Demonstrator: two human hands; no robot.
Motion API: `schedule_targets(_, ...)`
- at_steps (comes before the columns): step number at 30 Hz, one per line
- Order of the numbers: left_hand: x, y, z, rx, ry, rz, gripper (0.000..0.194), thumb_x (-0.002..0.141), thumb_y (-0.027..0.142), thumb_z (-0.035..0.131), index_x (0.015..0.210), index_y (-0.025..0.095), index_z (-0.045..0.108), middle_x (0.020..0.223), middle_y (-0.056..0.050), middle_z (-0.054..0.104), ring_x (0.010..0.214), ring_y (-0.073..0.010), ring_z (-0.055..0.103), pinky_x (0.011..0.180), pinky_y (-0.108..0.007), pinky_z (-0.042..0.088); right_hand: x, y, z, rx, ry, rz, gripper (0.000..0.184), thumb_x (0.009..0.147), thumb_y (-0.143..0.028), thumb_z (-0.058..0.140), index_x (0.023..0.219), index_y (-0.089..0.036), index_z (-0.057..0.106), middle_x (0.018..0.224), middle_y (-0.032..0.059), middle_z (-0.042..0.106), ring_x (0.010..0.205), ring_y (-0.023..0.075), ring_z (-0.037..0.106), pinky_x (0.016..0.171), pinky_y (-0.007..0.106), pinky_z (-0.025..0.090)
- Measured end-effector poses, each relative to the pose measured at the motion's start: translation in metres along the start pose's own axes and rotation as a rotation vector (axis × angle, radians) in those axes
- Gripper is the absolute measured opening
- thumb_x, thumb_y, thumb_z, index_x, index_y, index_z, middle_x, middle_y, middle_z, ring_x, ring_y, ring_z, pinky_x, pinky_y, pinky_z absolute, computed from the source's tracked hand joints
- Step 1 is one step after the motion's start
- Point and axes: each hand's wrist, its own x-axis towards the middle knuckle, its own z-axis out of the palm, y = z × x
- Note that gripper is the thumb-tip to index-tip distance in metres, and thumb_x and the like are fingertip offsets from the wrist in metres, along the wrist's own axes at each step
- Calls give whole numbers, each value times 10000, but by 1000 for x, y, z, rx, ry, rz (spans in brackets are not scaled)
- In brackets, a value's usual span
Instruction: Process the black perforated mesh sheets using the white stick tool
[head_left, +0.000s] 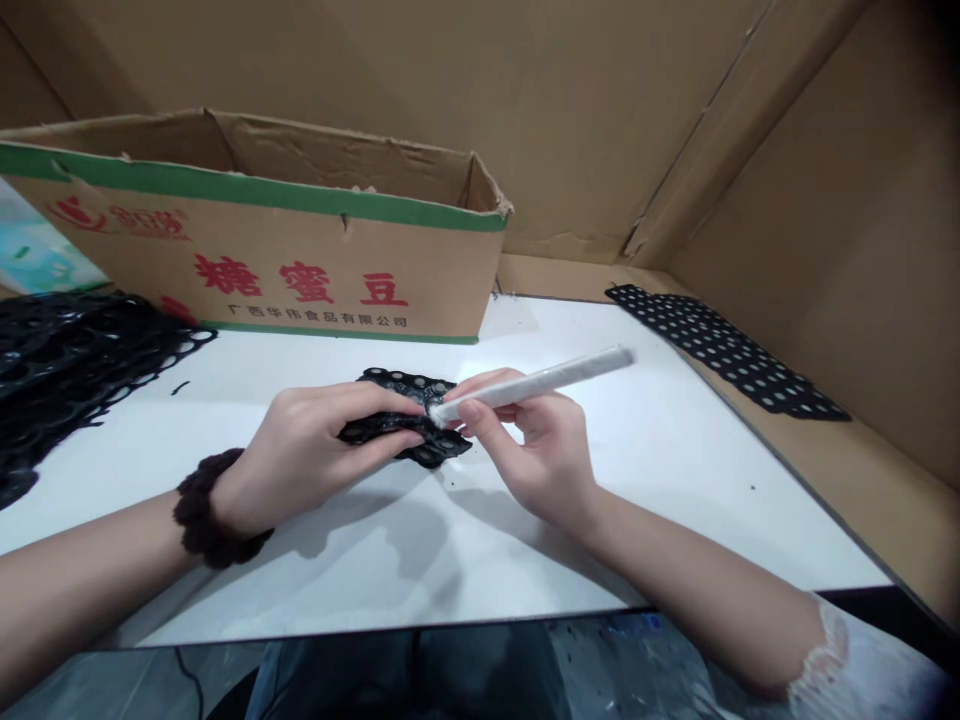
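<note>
My left hand [315,445] pinches a small black sheet with rows of round holes [431,450] between thumb and fingers, in the middle of the white table. My right hand [536,440] is closed round a whitish, pen-like stick [555,376], held slanted with its far end up to the right. The stick's lower tip meets the black sheet close to my left fingertips. What the tip is made of I cannot make out. A dark fluffy band [214,508] circles my left wrist.
An open cardboard box [300,250] with red lettering stands behind my hands. Black perforated sheets [67,360] are heaped at the left. Another perforated black strip [727,350] lies along the right edge of the white table [675,520]. Cardboard walls [637,120] enclose the back and right.
</note>
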Motion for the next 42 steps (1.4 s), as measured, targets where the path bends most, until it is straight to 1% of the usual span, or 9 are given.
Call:
schedule_targets(6, 0, 0, -1, -11, 3, 3, 132, 806, 288, 661, 929, 239, 661, 866, 66, 719, 756, -74, 663, 724, -133, 471, 0, -1, 0, 7, -6, -31, 112, 824, -139, 577, 790, -100, 676, 807, 75, 668, 705, 115, 644, 601, 206, 554)
schedule_targets(11, 1, 0, -1, -14, 1, 8, 125, 806, 280, 661, 923, 237, 659, 858, 65, 716, 754, -73, 661, 729, -132, 474, -1, 0, 0, -3, 7, -49, 107, 826, -154, 585, 788, -103, 670, 804, 74, 670, 701, 115, 645, 590, 205, 552)
schedule_targets(15, 0, 0, 1, 1, 27, 35, 122, 806, 286, 664, 914, 228, 659, 848, 54, 719, 740, -84, 664, 708, -150, 486, -1, 1, 0, -37, 5, -66, 106, 828, -152, 581, 780, -119, 670, 802, 69, 673, 713, 119, 644, 595, 214, 555)
schedule_targets(20, -2, -1, 5, 8, 58, 73, 111, 815, 280, 659, 912, 227, 650, 824, 40, 719, 699, -92, 660, 661, -174, 503, -2, 2, 2, -94, 16, -135, 110, 832, -145, 578, 769, -137, 668, 785, 64, 680, 735, 132, 648, 599, 226, 559)
schedule_targets(26, -7, 0, 8, 1, 79, 56, 104, 821, 271, 652, 911, 222, 635, 818, 40, 711, 675, -91, 650, 663, -175, 503, -3, 3, 3, -184, 13, -244, 92, 827, -120, 584, 778, -154, 654, 801, 72, 695, 782, 152, 655, 631, 252, 560)
schedule_targets(31, -9, 3, 8, -8, 82, 76, 92, 832, 212, 633, 923, 222, 634, 832, 48, 708, 701, -73, 652, 691, -145, 489, -4, 3, 4, -188, -5, -267, 81, 834, -115, 579, 787, -139, 641, 795, 82, 693, 731, 139, 646, 589, 233, 544)
schedule_targets(36, -11, 4, 8, 1, 93, 50, 100, 818, 241, 654, 911, 208, 640, 811, 47, 707, 672, -67, 646, 675, -135, 487, -6, 4, 6, -188, 11, -300, 80, 836, -109, 576, 786, -133, 633, 803, 92, 693, 757, 146, 647, 575, 226, 542)
schedule_targets(39, -10, 3, 9, 8, 87, 33, 103, 817, 257, 657, 911, 220, 639, 807, 58, 710, 647, -67, 644, 667, -140, 494, -6, 4, 6, -165, 6, -245, 76, 830, -117, 579, 791, -135, 643, 809, 82, 692, 755, 143, 650, 587, 226, 549)
schedule_targets(42, -9, 3, 8, 17, 90, 2, 100, 814, 285, 659, 898, 236, 640, 813, 64, 718, 640, -80, 655, 654, -157, 507, -5, 3, 6, -68, 31, -67, 91, 837, -154, 572, 803, -132, 653, 811, 72, 689, 716, 136, 655, 597, 233, 565)
